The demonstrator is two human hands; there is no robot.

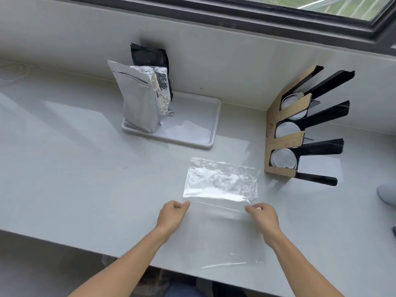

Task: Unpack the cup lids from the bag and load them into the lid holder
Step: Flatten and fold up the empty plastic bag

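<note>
A clear plastic bag (220, 183) lies flat on the grey counter, looking empty, with a fold across its middle. My left hand (171, 215) pinches the bag's fold at its left end, and my right hand (262, 217) pinches the same fold at its right end. The lid holder (285, 138), a cardboard and black rack with three slots, stands to the right against the wall. White cup lids (284, 158) sit in all three slots.
A white tray (192, 129) behind the bag carries a silver foil pouch (139, 99) and a black pouch (150, 55). The counter's front edge runs just under my forearms. A pale rounded object (387, 192) shows at the far right edge.
</note>
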